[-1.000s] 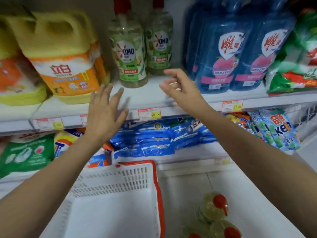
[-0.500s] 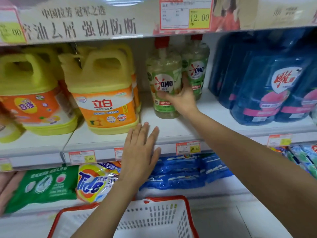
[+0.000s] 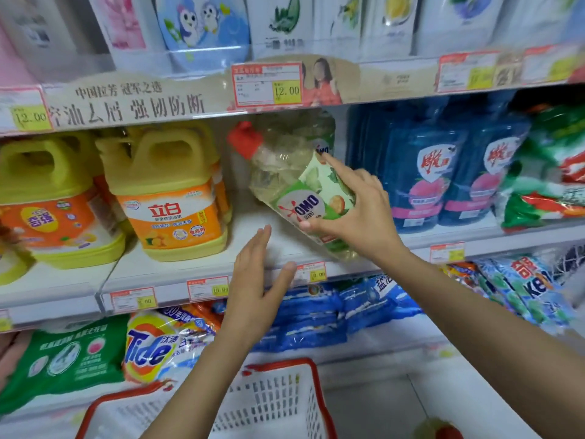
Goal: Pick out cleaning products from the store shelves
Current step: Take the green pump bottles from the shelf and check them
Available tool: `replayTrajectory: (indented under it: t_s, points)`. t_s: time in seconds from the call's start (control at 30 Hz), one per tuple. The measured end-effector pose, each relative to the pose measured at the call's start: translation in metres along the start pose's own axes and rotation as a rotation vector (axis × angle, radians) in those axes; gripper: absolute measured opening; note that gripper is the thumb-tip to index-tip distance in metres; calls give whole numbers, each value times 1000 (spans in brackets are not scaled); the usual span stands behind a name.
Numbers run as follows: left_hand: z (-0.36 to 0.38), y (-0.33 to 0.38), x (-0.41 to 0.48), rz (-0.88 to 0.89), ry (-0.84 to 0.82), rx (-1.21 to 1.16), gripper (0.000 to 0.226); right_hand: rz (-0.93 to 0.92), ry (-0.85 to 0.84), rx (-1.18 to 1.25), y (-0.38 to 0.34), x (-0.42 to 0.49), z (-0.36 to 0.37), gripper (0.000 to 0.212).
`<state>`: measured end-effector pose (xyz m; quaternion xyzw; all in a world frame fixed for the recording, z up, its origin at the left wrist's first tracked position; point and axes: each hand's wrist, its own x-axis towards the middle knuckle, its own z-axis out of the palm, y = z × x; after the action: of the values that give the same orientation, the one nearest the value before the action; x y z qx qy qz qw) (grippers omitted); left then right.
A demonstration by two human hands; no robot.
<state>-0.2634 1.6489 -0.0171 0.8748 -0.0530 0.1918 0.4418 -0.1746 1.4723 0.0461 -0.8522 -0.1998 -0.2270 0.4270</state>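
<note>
1. A shopper's right hand (image 3: 357, 217) is gripping a clear OMO bottle (image 3: 291, 188) by its green label, with the thumb pressing the front and the index finger lying along the label's upper edge.
2. The bottle is leaning over the middle shelf (image 3: 177, 274), its red cap (image 3: 243, 136) pointing toward 10 o'clock and its base toward 5 o'clock, close to the shelf's front edge. Whether the base is touching the board cannot be told.
3. The left hand (image 3: 256, 280) is hovering open at 7 o'clock of the bottle, fingers straight and together, thumb spread. It is holding nothing and crossing the shelf's price strip.
4. A second OMO bottle (image 3: 318, 131) is standing behind the held one, at its 1 o'clock.
5. Yellow-handled detergent jugs (image 3: 171, 191) are sitting at 9 o'clock of the bottle, and dark blue bottles (image 3: 424, 172) are standing at 3 o'clock.
6. A white basket with a red rim (image 3: 278, 403) is sitting at 6 o'clock, below the hands. A Tide bag (image 3: 152, 346) is lying on the lower shelf at 8 o'clock.
</note>
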Motion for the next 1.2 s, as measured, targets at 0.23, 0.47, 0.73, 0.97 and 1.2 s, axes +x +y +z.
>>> replayTrajectory:
  t_s: [0.23,0.47,0.73,0.97,1.2]
  points:
    - [66,60,-44,-159,-163,-810,79,449,-142,655,15,-85,-48,69]
    - [99,70,-74,-393,-303,-966,60,788,-332,630,67,-135,-92,72]
    - [131,91,-89,-254,-444,-629,67,882,-69,1059,85,-165,-108,59]
    - [165,100,-115,-232,-418,-315,121,751,43,699,75,-168,-101,47]
    - [133,83,-89,-504,-754,-1013,81,837,-235,680,89,-164,-125,89]
